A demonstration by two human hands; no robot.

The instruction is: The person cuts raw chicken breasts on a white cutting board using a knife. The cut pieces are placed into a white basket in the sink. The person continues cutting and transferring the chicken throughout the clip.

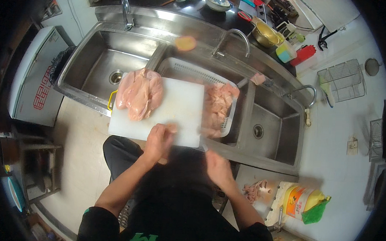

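Note:
A white cutting board (184,98) lies across the sink's front edge, its right side over a white perforated basket (190,64). Several raw chicken breasts (139,94) are heaped on the board's left part. At the board's near edge my left hand (158,140) has its fingers on a small, blurred piece of raw chicken (171,128). My right hand (218,167) is closed around a knife (204,147) just off the board's near right corner; motion blur hides most of the blade. Cut chicken pieces (219,105) fill the basket's right part, beside the board.
Steel sink basins lie left (99,60) and right (269,123), with curved faucets (237,32) behind. A yellow sponge (185,43) rests on the back ledge. Meat trimmings (254,191) lie at lower right, near a yellow jug (297,200). A white freezer (38,77) stands left.

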